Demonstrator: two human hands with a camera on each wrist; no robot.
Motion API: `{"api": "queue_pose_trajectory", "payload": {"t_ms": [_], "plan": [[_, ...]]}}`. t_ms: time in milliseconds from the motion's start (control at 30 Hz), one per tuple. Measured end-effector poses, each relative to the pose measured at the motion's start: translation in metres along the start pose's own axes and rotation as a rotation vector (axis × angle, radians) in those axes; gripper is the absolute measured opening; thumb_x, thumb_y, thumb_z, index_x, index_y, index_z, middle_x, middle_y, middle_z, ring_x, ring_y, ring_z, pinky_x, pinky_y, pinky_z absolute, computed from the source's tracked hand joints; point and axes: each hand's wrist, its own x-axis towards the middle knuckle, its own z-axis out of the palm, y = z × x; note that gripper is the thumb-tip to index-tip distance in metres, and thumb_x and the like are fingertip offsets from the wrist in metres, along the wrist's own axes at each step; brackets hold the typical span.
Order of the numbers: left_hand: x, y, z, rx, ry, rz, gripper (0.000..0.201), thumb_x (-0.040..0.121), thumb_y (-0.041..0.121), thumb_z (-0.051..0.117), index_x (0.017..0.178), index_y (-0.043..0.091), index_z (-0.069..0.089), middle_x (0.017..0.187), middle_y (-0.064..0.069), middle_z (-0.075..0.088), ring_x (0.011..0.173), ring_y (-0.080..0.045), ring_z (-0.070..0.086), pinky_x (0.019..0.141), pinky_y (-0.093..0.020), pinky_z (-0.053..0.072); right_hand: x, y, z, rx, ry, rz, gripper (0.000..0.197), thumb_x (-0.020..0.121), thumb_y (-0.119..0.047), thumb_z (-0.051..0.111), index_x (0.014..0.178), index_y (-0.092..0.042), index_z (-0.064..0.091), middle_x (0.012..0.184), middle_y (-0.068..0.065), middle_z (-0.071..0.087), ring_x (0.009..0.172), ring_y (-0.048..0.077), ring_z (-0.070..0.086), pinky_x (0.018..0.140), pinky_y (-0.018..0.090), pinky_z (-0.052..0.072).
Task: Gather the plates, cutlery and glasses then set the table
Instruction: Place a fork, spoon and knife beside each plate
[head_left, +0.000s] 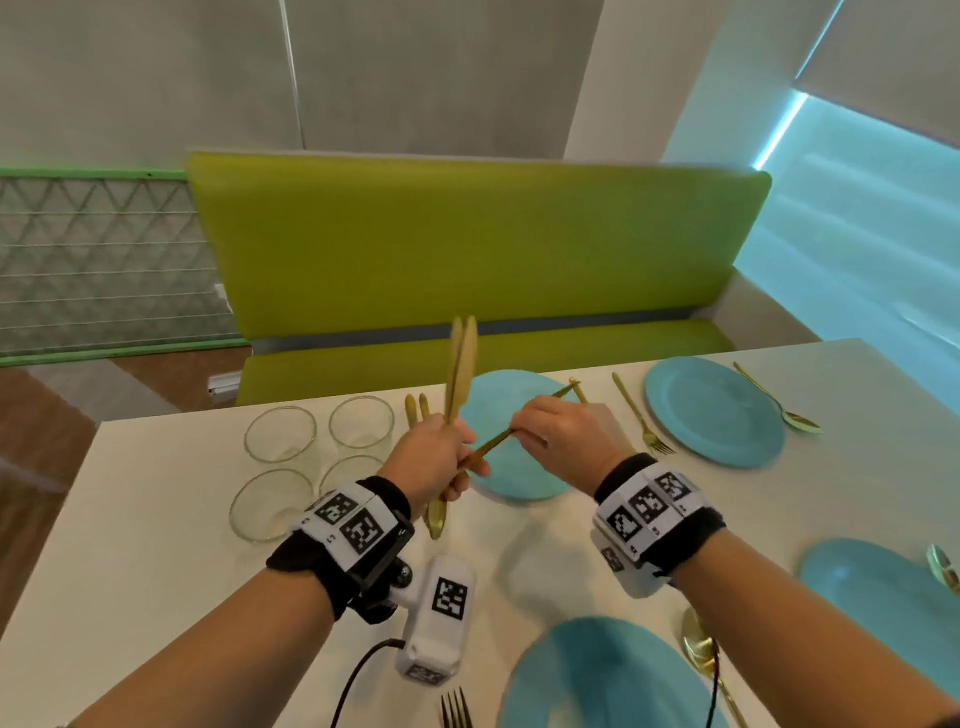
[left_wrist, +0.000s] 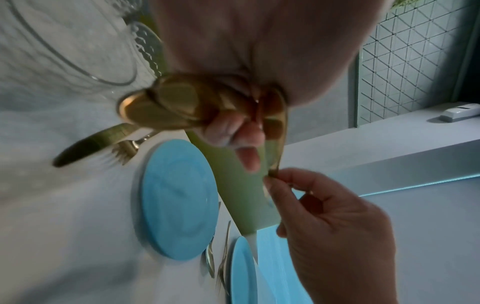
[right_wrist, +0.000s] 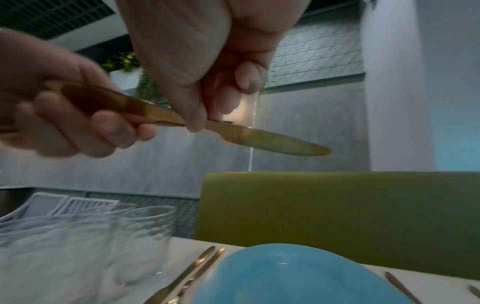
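My left hand grips knives, right hand pinches one above the plate; glasses unplaced beside it.

A lime-green padded bench runs along the table's far edge at twelve o'clock. A diamond-patterned mesh panel with green trim stands at ten o'clock.

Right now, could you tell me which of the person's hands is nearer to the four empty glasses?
Left. The left hand grips gold cutlery just beside the glasses; the right hand hovers over the blue plate, farther away.
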Motion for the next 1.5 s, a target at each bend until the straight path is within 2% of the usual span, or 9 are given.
{"api": "queue_pose_trajectory", "payload": {"t_ms": [133,267,333,433,533,667,1100,1333,1500], "plan": [[0.021,0.002,0.004,-0.005,0.12,0.006,0.021,0.1,0.019,0.03,0.088,0.012,0.045,0.068,-0.007,0.057,0.047,-0.014,0.038,0.043,-0.023,0.031,0.001,0.069,-0.011,0.105,-0.299,0.556,0.014,0.085,-0.019,0.063,0.09,-0.014,0.076,0.092,0.008,0.073,0.087,0.027,0.066,0.078,0.037,0.054],[0.034,0.002,0.008,0.079,0.121,0.017,0.021,0.099,0.019,0.033,0.085,0.015,0.047,0.068,-0.006,0.058,0.047,-0.014,0.039,0.043,-0.024,0.031,-0.002,0.139,-0.008,0.158,-0.503,0.986,0.019,0.085,-0.018,0.064,0.094,-0.005,0.074,0.097,0.015,0.072,0.081,0.023,0.062,0.073,0.032,0.051],[0.039,0.003,0.012,0.102,0.115,0.025,0.021,0.099,0.018,0.033,0.083,0.016,0.047,0.068,-0.006,0.059,0.046,-0.014,0.039,0.043,-0.023,0.031,-0.009,0.166,0.009,0.011,-0.646,1.054,0.027,0.084,-0.022,0.065,0.103,-0.004,0.071,0.106,0.012,0.069,0.095,0.025,0.063,0.084,0.034,0.054],[0.047,0.007,0.016,0.143,0.1,0.035,0.021,0.099,0.019,0.034,0.084,0.017,0.048,0.068,-0.005,0.059,0.048,-0.014,0.039,0.042,-0.022,0.032,-0.018,0.197,0.041,-0.119,-0.769,1.132,0.042,0.079,-0.031,0.069,0.112,-0.005,0.062,0.109,0.01,0.063,0.105,0.029,0.06,0.088,0.032,0.05],[0.051,0.009,0.019,0.175,0.087,0.047,0.021,0.1,0.021,0.033,0.086,0.017,0.048,0.069,-0.004,0.059,0.048,-0.013,0.04,0.044,-0.022,0.033,-0.02,0.201,0.051,-0.054,-0.75,1.211,0.028,0.071,-0.026,0.077,0.089,-0.007,0.066,0.08,0.007,0.062,0.078,0.03,0.059,0.071,0.033,0.05],[0.061,0.011,0.02,0.191,0.081,0.039,0.02,0.1,0.022,0.032,0.091,0.017,0.048,0.071,-0.004,0.059,0.049,-0.011,0.04,0.043,-0.02,0.034,-0.02,0.197,0.063,0.011,-0.728,1.247,0.027,0.069,-0.022,0.08,0.062,-0.011,0.056,0.08,0.012,0.067,0.075,0.031,0.063,0.073,0.036,0.054],[0.081,0.003,0.015,0.241,0.061,0.035,0.02,0.1,0.023,0.033,0.089,0.019,0.049,0.07,-0.002,0.059,0.048,-0.01,0.041,0.044,-0.019,0.036,-0.017,0.206,0.085,0.005,-0.709,1.245,0.02,0.068,-0.019,0.079,0.067,-0.012,0.061,0.069,0.01,0.062,0.068,0.03,0.063,0.072,0.037,0.055],[0.084,0.0,0.01,0.209,0.076,0.026,0.02,0.1,0.022,0.034,0.086,0.02,0.048,0.07,-0.002,0.06,0.047,-0.01,0.041,0.044,-0.02,0.035,-0.018,0.204,0.087,0.029,-0.648,1.261,0.025,0.072,-0.015,0.079,0.064,-0.007,0.057,0.062,0.008,0.059,0.053,0.021,0.054,0.056,0.029,0.044],[0.078,0.002,0.008,0.195,0.072,0.034,0.02,0.1,0.023,0.033,0.089,0.018,0.05,0.069,-0.002,0.059,0.047,-0.011,0.04,0.045,-0.02,0.035,-0.004,0.193,0.07,-0.076,-0.665,1.225,0.03,0.076,-0.026,0.076,0.073,-0.001,0.06,0.065,0.007,0.057,0.07,0.025,0.058,0.064,0.028,0.046]]}}
